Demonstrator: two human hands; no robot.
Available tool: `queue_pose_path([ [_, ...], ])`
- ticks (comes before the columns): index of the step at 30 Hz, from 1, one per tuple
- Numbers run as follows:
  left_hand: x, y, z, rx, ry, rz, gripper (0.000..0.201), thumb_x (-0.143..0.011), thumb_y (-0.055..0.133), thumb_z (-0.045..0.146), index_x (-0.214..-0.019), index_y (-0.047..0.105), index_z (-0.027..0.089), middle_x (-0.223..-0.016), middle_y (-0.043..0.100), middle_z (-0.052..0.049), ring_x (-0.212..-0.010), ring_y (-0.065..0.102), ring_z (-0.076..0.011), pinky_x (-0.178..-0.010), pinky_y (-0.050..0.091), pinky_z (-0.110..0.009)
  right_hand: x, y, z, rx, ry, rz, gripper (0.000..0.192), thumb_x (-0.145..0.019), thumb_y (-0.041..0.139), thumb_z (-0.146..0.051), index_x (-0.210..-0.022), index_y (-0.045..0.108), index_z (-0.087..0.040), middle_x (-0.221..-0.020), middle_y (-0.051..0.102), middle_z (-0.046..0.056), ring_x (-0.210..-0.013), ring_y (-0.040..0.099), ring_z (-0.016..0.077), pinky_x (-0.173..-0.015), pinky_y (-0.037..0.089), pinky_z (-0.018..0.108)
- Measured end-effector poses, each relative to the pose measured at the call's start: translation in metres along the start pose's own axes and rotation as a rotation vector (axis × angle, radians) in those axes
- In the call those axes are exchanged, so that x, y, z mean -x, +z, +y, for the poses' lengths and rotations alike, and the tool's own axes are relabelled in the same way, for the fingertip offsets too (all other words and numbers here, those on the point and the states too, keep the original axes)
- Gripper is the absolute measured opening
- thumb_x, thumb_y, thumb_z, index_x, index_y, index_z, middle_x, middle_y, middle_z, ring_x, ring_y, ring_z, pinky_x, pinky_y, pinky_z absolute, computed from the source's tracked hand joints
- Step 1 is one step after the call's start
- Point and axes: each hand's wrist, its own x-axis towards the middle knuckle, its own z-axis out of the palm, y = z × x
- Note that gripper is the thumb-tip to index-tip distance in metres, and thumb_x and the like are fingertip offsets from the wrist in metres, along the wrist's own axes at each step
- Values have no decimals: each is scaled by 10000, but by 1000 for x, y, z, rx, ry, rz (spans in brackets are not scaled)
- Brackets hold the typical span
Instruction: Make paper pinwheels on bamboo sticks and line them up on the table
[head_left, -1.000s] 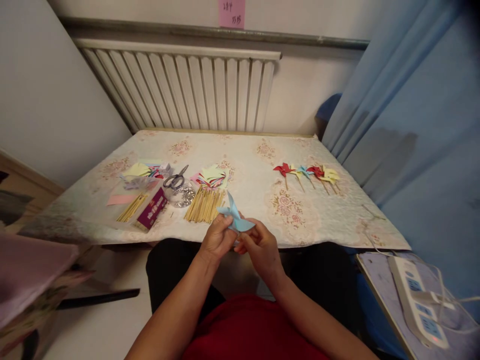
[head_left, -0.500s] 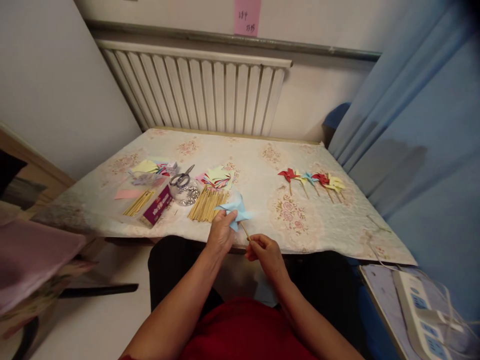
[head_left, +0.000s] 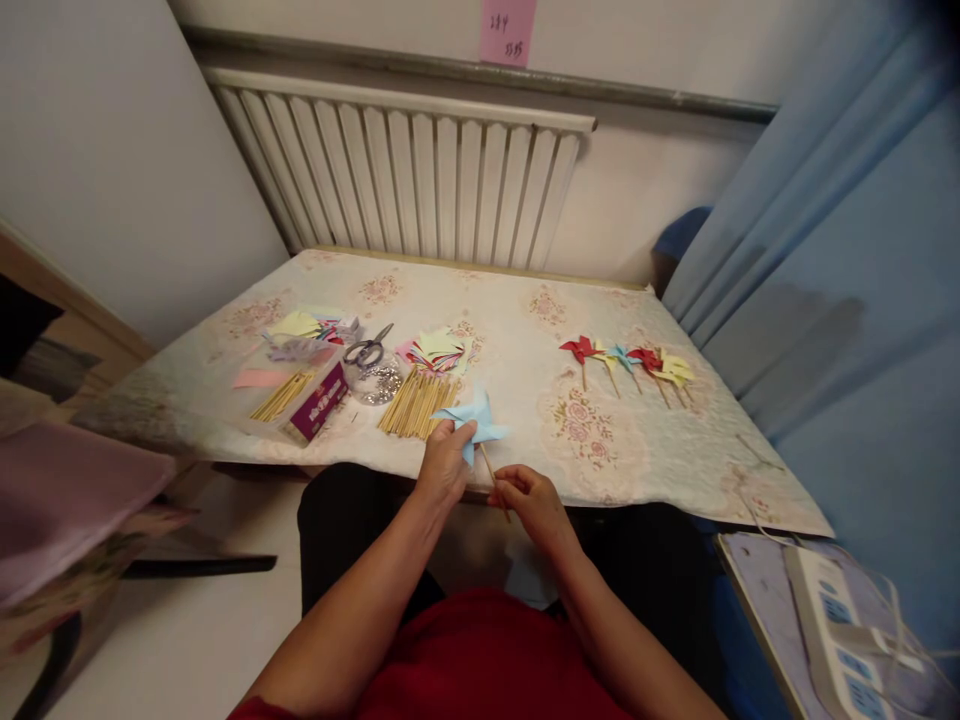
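A light blue paper pinwheel (head_left: 484, 420) on a thin wooden stick (head_left: 487, 460) is held over the table's front edge. My left hand (head_left: 445, 465) is closed on the paper blades, thumb on top. Lower down, my right hand (head_left: 525, 498) pinches the stick, whose end pokes out below the fingers. Beside my left hand lies a pile of wooden sticks (head_left: 412, 402). Behind that pile are pale yellow, red and white paper pieces (head_left: 437, 350). A round clear tub (head_left: 375, 383) of small metallic pieces stands left of the sticks, with dark-handled scissors (head_left: 366, 350) across its rim.
Several finished pinwheels (head_left: 626, 360) in red, yellow and blue lie at the right. A purple-and-white box (head_left: 319, 408) with sticks beside it and more paper (head_left: 296, 327) are at the left. A power strip (head_left: 836, 625) sits at the lower right; a radiator (head_left: 412, 180) stands behind the table.
My right fingers have shifted on the stick, and its lower end now shows beneath them. The blue blades look more spread out. The camera view has shifted slightly.
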Motion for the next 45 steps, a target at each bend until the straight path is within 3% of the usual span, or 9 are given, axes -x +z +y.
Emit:
queue_pose_path([
  [11,-2,-4,-6,-16,-45,15,243,-605,727,216,-735,529,162,-638,544,57,-554,473,-70,-564,362,-209,2,3,4,34,2,-75,134,-669,580,-303,-738,589,-190,-542,595,-29,-493,544,132,-478,374,244],
  [34,3,2,-8,39,-96,111,295,-572,734,196,-679,460,174,-591,468,69,-517,430,-67,-514,314,-218,3,5,10,76,-33,-72,73,-688,555,-267,-715,570,-202,-540,580,-37,-483,523,129,-499,396,250],
  [45,-3,-9,-12,36,-113,107,312,-550,766,200,-634,468,165,-565,481,65,-523,450,-72,-538,336,-221,4,4,9,114,-29,-86,74,-691,560,-277,-710,577,-208,-561,590,-33,-508,539,135,-539,421,261],
])
